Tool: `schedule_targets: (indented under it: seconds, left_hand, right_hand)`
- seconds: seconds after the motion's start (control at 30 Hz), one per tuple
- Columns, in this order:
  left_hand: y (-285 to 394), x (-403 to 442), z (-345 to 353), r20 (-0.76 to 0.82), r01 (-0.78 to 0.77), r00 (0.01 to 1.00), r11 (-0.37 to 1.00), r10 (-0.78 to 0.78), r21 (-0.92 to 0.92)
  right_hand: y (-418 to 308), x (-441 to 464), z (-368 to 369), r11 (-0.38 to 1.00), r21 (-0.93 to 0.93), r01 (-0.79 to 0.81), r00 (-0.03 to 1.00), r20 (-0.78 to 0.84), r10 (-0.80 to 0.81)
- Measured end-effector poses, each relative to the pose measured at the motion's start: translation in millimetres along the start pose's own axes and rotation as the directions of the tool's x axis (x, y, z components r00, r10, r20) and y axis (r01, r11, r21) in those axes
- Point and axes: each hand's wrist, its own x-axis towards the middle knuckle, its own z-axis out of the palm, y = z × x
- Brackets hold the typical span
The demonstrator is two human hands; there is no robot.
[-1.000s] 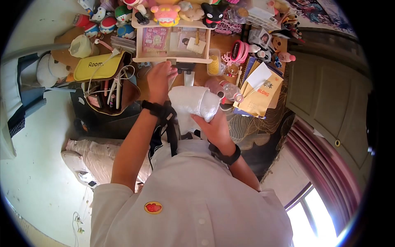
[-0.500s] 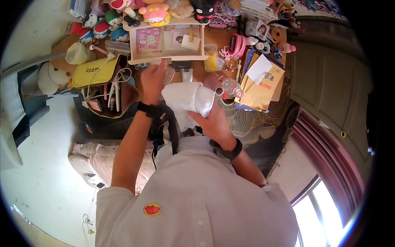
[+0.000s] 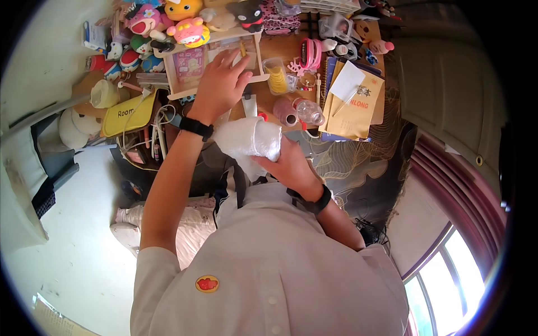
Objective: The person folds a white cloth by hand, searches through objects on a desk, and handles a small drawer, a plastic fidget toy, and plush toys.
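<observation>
Head view: the white film-wrapped roll (image 3: 245, 138) is at the near side of the desk (image 3: 280, 46), right hand (image 3: 291, 169) clasping its right end, fingertips hidden — I'd guess light, soft, slippery, best cupped mid-body. Fingers spread, the left hand (image 3: 220, 88) hangs over a drawer (image 3: 256, 80) holding pink stickers (image 3: 189, 64); rightward, a clear tub (image 3: 273, 60) holds yellow contents (image 3: 276, 77).

Hands: two — left hand (image 3: 221, 84), right hand (image 3: 294, 168)
White bundle (image 3: 246, 139): one
Black wristbands (image 3: 196, 127): two — one per wrist
Clear bottle (image 3: 307, 111): one
Pinkish cylinder (image 3: 284, 110): one
Tub with yellow contents (image 3: 276, 75): one
Open drawer (image 3: 180, 93): one
Yellow "Room" flap (image 3: 130, 116): one
Black cat figure (image 3: 245, 15): one
White card (image 3: 346, 81): one
Tan cover marked NLONG (image 3: 363, 116): one
Shirt pin (image 3: 207, 283): one
Shirt buttons (image 3: 273, 300): two in view
Other figures (image 3: 188, 32): too crowded to count
</observation>
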Motion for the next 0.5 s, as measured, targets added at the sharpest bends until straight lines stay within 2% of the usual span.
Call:
schedule_targets:
  seconds: [0.13, 0.23, 0.3, 0.5]
  left_hand:
    - [3, 10, 10, 0.019, 0.069, 0.997, 0.99, -0.072, 0.119]
    - [4, 12, 8, 0.044, 0.048, 0.997, 0.98, -0.058, 0.194]
    - [1, 10, 6, 0.027, 0.067, 0.997, 0.976, -0.074, 0.205]
    - [-16, -2, -2, 0.021, 0.115, 0.993, 0.98, -0.12, 0.165]
  right_hand:
    - [6, -4, 2, 1.0, -0.007, 0.016, 1.0, -0.013, -0.016]
    - [7, -5, 1, 0.998, -0.058, 0.034, 0.999, 0.006, -0.033]
    - [1, -7, -3, 0.994, -0.111, 0.003, 0.999, 0.032, 0.0]
    - [10, -10, 2, 0.98, -0.179, 0.091, 0.995, -0.015, -0.096]
